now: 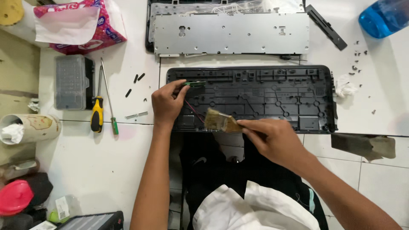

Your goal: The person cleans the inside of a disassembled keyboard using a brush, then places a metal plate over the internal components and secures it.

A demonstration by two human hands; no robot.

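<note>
White tiled desk (106, 162) seen from above: nearest, a brush (219, 121) is pinched in the closed right hand (272, 140) against the black keyboard shell (255, 96). Beyond, the left hand (167, 104) pinches a small green circuit board (194, 84), judged light, stiff and fragile, best held by its edges; farthest lies a metal plate (232, 34).

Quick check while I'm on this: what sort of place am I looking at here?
Likely an informal electronics repair spot on a white tiled surface: an opened black keyboard shell, its metal backplate, screwdrivers and a bit case alongside.
</note>
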